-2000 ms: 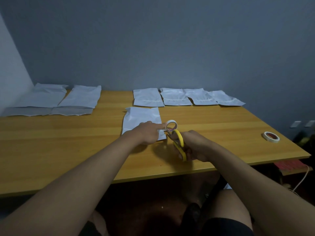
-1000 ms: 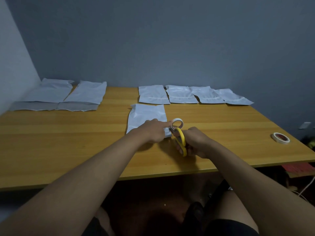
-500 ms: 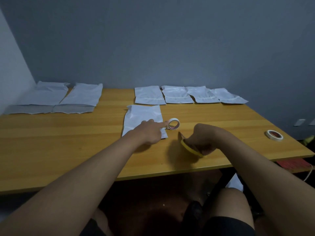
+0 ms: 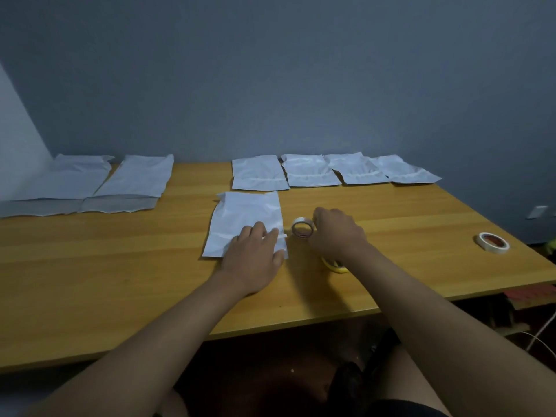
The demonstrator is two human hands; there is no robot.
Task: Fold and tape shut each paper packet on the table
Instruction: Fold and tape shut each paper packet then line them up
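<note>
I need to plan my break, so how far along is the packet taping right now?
Looks done: four packets in the far row appear folded and taped. In hand: the left hand presses flat on the middle packet, while the right hand is at the tape roll beside it; the yellow scissors lie on the table. Left: two bigger packets at far left look unfolded.

Looks like a plain room in someone's home or a small office: wooden tabletop (image 4: 421, 212) pushed against a bare grey-blue wall (image 4: 270, 85), wall outlets (image 4: 537, 211) low on the right, white cable (image 4: 538, 337) trailing down by the floor.
</note>
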